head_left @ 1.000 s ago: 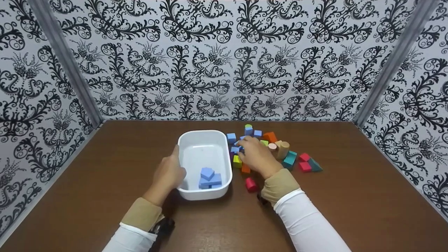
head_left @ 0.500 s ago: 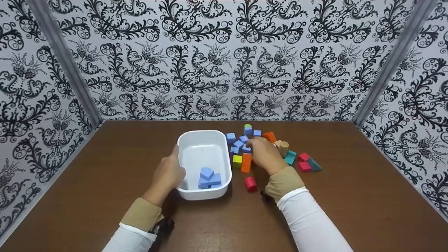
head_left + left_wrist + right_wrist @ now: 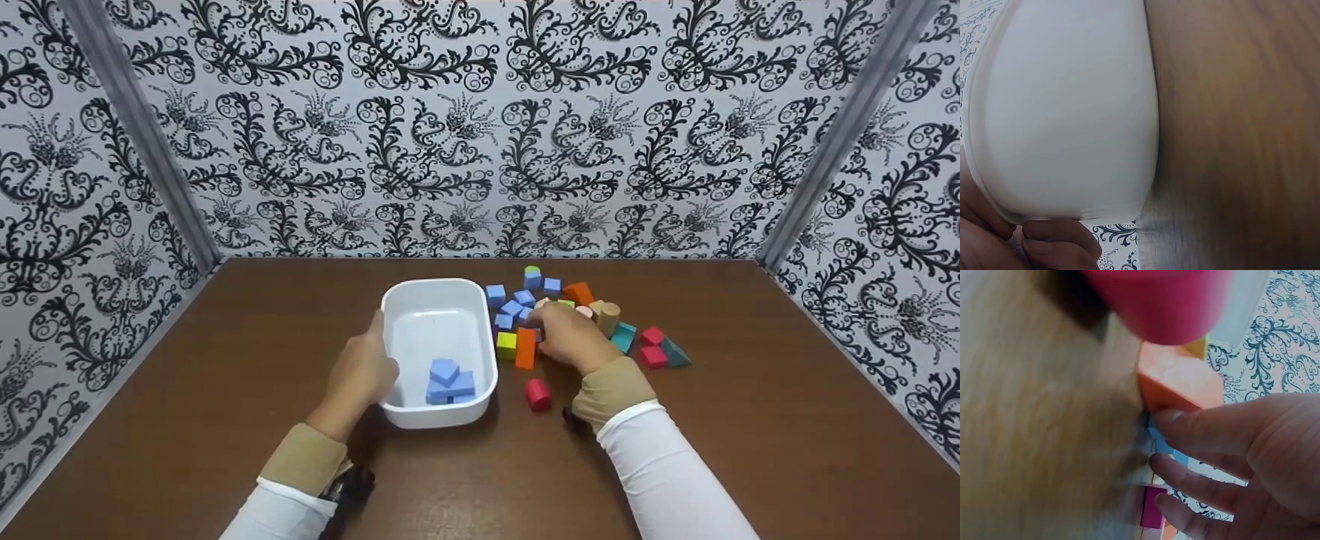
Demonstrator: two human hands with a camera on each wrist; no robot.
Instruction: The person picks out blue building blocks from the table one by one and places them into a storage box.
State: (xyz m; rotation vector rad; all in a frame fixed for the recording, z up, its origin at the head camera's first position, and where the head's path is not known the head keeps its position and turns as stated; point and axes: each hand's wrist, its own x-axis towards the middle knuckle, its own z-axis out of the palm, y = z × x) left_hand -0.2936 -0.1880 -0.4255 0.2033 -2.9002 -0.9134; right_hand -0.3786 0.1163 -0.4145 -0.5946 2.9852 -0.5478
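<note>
My left hand (image 3: 364, 367) grips the left side of a white plastic tub (image 3: 435, 330), with its fingers at the rim in the left wrist view. Inside the tub's near end lie several blue blocks (image 3: 450, 386). My right hand (image 3: 570, 334) reaches low into a cluster of coloured toy blocks right of the tub. In the right wrist view its thumb lies against an orange block (image 3: 1179, 379), and a blue block (image 3: 1165, 444) shows between thumb and fingers. The fingers are apart and gently bent. More blue blocks (image 3: 512, 307) lie left of the hand.
A yellow-green cube (image 3: 507, 345) stands between tub and orange block. A red cylinder (image 3: 538, 394) lies nearer me. Teal (image 3: 622, 337) and red blocks (image 3: 653, 357) sit to the right, a tan cylinder (image 3: 609, 319) behind them. Patterned walls (image 3: 480, 150) enclose the brown table (image 3: 247, 345).
My right hand has moved right and slightly toward me, uncovering blue blocks and the orange block. The orange block has shifted slightly left in the last half second. The left hand and tub stay put.
</note>
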